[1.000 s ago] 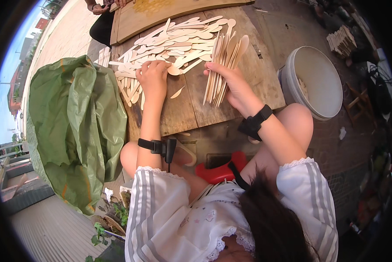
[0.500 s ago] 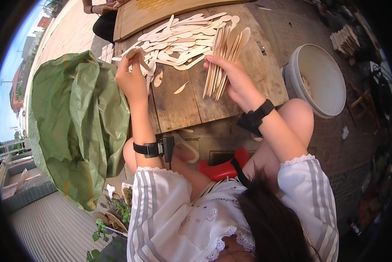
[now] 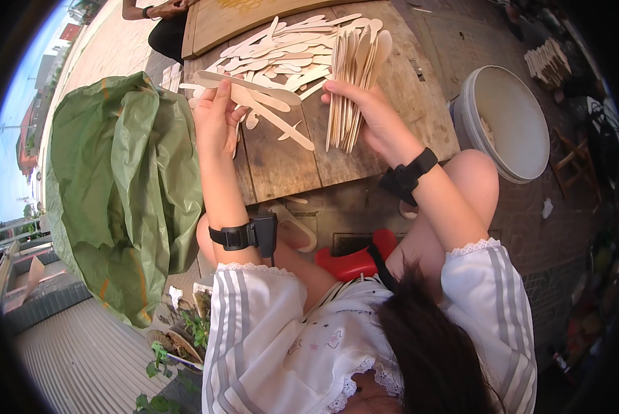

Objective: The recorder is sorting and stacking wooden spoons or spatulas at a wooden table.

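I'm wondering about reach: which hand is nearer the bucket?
Right. The right hand is left of the bucket, over the table; the left hand is farther left, near the table's left edge.

Outdoors, daylight; wd. tabletop (image 3: 282, 172) over paved grd. (image 3: 516, 262), corrugated sheet (image 3: 82, 359) lower L, bldgs. (image 3: 30, 141) & blue sky (image 3: 20, 90) far L.

The person's left hand (image 3: 216, 125) and right hand (image 3: 375, 116) each hold wooden cutlery at a worn desk (image 3: 282, 169).
The left fingers pinch a few loose pieces (image 3: 269, 91), splayed toward the right; the right hand grips a thick bundle (image 3: 347, 76), rounded ends pointing away. A scattered pile (image 3: 282, 50) lies beyond, a green sack (image 3: 113, 186) left, a pale bucket (image 3: 466, 127) right.
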Motion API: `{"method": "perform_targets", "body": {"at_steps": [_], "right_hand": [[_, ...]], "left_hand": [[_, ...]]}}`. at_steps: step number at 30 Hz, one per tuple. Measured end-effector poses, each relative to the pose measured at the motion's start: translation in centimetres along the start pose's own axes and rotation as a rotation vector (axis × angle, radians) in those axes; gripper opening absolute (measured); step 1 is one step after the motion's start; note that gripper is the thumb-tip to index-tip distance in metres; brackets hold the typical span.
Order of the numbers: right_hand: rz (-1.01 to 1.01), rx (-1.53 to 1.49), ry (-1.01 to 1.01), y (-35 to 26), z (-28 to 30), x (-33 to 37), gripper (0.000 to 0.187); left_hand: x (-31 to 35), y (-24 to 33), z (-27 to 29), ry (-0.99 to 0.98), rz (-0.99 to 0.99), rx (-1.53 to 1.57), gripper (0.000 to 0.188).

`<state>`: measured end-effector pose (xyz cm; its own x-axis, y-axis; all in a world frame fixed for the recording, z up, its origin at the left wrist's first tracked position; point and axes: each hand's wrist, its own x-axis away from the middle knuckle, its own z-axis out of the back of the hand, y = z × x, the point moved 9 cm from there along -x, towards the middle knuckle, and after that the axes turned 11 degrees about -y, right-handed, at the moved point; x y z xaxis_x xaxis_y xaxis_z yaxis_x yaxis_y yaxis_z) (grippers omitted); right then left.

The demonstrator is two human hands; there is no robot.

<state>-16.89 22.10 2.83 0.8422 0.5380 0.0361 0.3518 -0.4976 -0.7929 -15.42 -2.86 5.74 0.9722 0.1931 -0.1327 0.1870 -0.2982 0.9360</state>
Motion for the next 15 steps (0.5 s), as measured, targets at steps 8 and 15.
{"method": "perform_targets", "body": {"at_steps": [8, 15], "right_hand": [[-0.025, 0.194, -0.117, -0.3, -1.4, -0.3, 0.027], [-0.047, 0.171, -0.026, 0.2, -0.3, -0.3, 0.029]], "left_hand": [[3.1, -3.8, -5.2, -0.264, 0.42, -0.211, 0.021], [0.9, -6.6, 0.2, 0.063, 0.3, -0.252, 0.019]]}}
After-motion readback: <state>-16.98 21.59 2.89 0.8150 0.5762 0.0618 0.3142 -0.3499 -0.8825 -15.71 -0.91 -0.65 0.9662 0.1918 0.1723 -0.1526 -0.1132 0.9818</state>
